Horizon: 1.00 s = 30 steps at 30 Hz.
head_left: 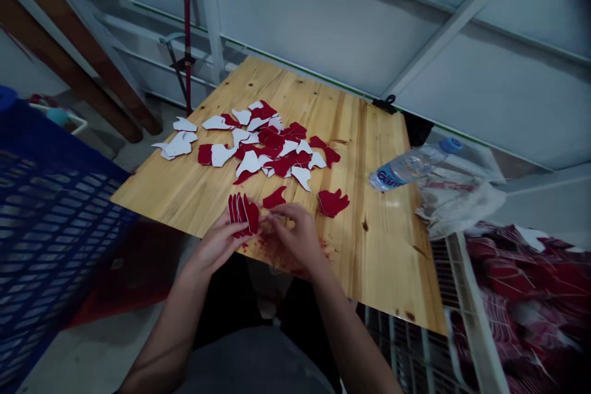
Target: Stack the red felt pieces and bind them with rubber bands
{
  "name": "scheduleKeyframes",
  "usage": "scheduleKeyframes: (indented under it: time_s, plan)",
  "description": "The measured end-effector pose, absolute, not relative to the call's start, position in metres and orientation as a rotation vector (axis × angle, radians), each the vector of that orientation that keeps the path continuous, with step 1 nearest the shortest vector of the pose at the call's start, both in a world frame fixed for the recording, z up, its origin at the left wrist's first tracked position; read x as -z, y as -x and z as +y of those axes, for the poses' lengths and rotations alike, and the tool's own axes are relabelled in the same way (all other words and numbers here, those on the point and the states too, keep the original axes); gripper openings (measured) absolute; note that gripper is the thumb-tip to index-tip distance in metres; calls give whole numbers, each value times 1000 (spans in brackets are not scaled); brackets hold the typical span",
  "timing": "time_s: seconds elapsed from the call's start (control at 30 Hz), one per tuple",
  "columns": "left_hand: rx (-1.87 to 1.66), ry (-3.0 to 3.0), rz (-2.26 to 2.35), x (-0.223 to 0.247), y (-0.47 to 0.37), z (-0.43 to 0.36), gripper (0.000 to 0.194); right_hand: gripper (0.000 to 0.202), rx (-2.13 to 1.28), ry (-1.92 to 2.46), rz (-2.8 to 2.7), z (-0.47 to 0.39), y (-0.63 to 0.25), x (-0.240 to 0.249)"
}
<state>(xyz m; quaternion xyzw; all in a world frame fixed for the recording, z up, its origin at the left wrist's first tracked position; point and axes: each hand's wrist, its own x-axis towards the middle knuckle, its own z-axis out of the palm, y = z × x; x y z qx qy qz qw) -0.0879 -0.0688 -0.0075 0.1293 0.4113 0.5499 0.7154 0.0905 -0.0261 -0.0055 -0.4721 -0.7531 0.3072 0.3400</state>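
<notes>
My left hand [221, 240] is closed around a small stack of red cut pieces with white backs [243, 214], fanned so their edges show. Close beside it, my right hand [295, 231] has thumb and fingers pinched together near the stack's right edge; whatever lies between those fingertips is too small to make out. Just beyond the right hand lies a single red piece [276, 197]. To its right rests a red hand-shaped stack [332, 202]. A loose heap of red and white cut pieces [272, 141] spreads over the middle of the wooden table [369, 246].
A water bottle [410, 165] lies on the table's right side, by a crumpled plastic bag [462, 197]. At far right, a crate [475, 314] holds bundled red pieces [521, 283]. A blue basket [55, 240] stands left. A black clip [385, 104] sits at the back edge.
</notes>
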Motion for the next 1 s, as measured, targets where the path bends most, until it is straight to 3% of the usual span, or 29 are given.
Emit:
scheduleKeyframes:
  time_s: [0.1,0.2,0.3,0.43,0.57,0.73,1.0]
  plan:
    - [-1196,-219,803,10,92,-67,49,26,-462,1533,-2073,-4,-94,12]
    - [-1197,-173,779,12,95,-65,34,33,-389,1655,-2135,7,-91,22]
    - [-1233,-201,838,16,97,-63,30,26,-534,1640,-1965,12,-88,32]
    - [-1236,-260,899,16,99,-61,28,14,-1012,1421,-1587,15,-93,28]
    - [-1248,-315,937,8,98,-63,36,20,-1331,1152,-1541,9,-96,8]
    - [-1248,-413,982,-5,89,-69,48,15,-1240,1044,-1816,-7,-84,-7]
    - [-1233,-545,999,-13,80,-78,44,17,-1150,985,-1724,-24,-80,-6]
